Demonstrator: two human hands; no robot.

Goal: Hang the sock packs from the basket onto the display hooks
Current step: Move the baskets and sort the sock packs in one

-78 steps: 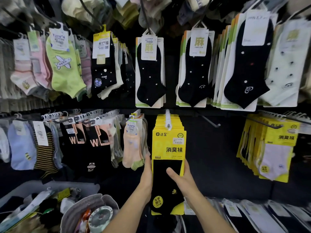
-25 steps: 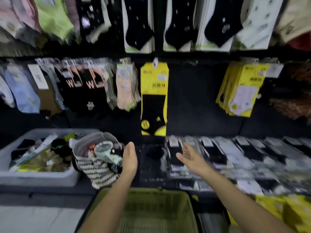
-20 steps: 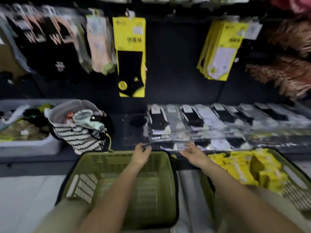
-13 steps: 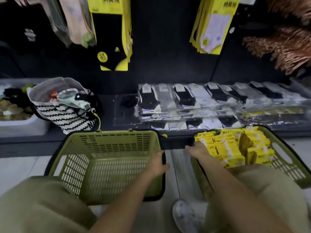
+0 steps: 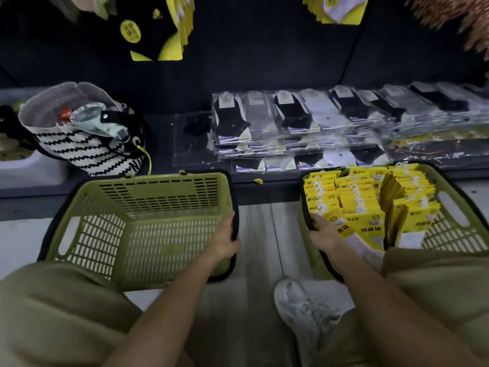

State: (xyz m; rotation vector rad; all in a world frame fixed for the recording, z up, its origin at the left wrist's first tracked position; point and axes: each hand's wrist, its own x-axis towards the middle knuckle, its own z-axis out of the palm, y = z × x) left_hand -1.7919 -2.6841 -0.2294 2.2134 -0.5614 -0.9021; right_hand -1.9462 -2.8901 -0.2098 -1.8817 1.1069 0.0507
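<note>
Two green plastic baskets stand on the floor in front of me. The left basket (image 5: 111, 207) holds nothing, and my left hand (image 5: 223, 241) grips its right rim. The right basket (image 5: 455, 226) is full of yellow sock packs (image 5: 362, 197) standing on edge. My right hand (image 5: 321, 233) is closed over that basket's left rim, its fingers against the nearest yellow pack. Higher up, the lower ends of hung yellow packs with black socks (image 5: 156, 30) and with white socks (image 5: 337, 9) show against the dark display wall.
A low shelf carries flat clear-wrapped sock packs (image 5: 304, 120). A black-and-white zigzag bag (image 5: 84, 149) stands at the left beside a pale tray (image 5: 29, 168). My white shoe (image 5: 301, 311) rests on the grey plank floor between the baskets. My knees fill the lower corners.
My view dropped from the hooks to the floor as I crouched. Both hands left the hung pack; the left closed on the left basket's rim, the right on the full basket's rim.
</note>
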